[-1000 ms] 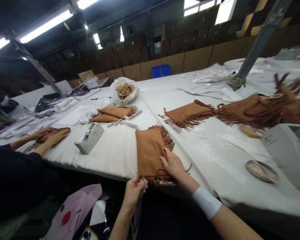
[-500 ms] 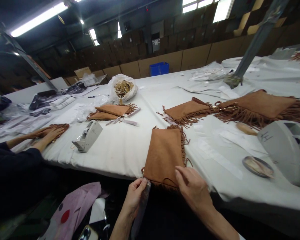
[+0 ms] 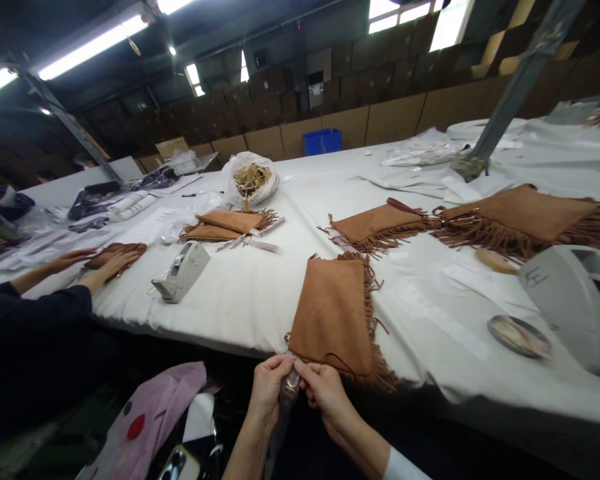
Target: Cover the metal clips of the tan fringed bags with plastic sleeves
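Observation:
A tan fringed suede bag (image 3: 333,310) lies flat at the front edge of the white table, its fringe along the right and lower sides. At its lower left corner is a small metal ring. A strip in clear plastic wrap (image 3: 289,393) hangs from that corner over the edge, with a bit of metal showing through. My left hand (image 3: 269,390) pinches the top of the wrapped strip. Close beside it, my right hand (image 3: 325,393) has thumb and finger closed at the same spot. The fingers partly hide what they grip.
More fringed bags lie at the right (image 3: 525,213) and behind (image 3: 230,223). Tape dispensers stand left (image 3: 183,272) and right (image 3: 575,307). A plastic bag of tags (image 3: 250,179) sits farther back. At left, a co-worker's hands (image 3: 113,263) press on a brown piece.
My right hand has moved left from the bag's lower right to meet my left hand at the wrapped strip. The fringe at the lower right now hangs free.

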Tool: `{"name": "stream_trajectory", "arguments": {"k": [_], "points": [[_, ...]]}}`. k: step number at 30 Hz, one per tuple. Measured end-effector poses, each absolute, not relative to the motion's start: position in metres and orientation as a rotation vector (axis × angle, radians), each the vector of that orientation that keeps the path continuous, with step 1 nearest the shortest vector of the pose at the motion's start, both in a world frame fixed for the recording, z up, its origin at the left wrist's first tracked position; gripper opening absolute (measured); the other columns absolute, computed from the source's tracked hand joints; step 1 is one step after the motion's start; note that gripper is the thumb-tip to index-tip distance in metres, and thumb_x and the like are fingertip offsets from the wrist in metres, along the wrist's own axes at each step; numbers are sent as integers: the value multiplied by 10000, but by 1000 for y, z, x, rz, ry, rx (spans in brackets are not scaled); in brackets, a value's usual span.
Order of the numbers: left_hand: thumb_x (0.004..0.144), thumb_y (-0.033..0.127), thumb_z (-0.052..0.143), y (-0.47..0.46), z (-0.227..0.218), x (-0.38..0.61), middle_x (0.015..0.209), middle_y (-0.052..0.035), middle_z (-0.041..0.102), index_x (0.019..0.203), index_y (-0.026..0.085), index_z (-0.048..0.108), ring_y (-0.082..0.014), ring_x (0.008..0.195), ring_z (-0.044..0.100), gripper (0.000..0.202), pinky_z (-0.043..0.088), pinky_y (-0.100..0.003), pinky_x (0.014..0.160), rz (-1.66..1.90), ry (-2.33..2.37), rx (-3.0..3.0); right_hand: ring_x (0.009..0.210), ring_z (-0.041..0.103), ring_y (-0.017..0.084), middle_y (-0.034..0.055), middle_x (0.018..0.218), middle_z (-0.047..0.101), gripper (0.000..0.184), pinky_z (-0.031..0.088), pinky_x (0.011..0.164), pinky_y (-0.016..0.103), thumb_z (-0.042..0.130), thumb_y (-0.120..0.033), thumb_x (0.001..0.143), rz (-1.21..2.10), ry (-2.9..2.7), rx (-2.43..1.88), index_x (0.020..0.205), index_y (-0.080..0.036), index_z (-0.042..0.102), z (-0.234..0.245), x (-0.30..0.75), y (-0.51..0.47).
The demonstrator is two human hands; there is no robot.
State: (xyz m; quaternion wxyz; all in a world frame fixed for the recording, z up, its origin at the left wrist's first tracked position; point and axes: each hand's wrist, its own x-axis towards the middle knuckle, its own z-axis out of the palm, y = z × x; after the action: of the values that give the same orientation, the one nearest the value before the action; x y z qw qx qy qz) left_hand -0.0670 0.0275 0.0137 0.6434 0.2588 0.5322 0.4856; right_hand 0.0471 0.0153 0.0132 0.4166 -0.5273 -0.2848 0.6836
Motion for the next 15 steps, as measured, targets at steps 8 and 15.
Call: {"name": "stream_trajectory", "arguments": {"k": [8,15], "points": [[672,569,680,26,14,-88,538,6,595,771,118,671,-79,440,479,462,340,-191,448,984,1251,738,377,256,35,-67,433,400,424,153,381,212,685,-528,625,1609,-634,-1331,525,-159,502,-3,37,17],[683,501,702,20,9,-85,546,6,563,661,97,644,-64,468,416,409,287,-200,474,977,1231,883,336,274,36,-63,424,420,474,196,348,190,604,-612,673,1683,-654,-1338,566,-157,527,6,40,16]]}}
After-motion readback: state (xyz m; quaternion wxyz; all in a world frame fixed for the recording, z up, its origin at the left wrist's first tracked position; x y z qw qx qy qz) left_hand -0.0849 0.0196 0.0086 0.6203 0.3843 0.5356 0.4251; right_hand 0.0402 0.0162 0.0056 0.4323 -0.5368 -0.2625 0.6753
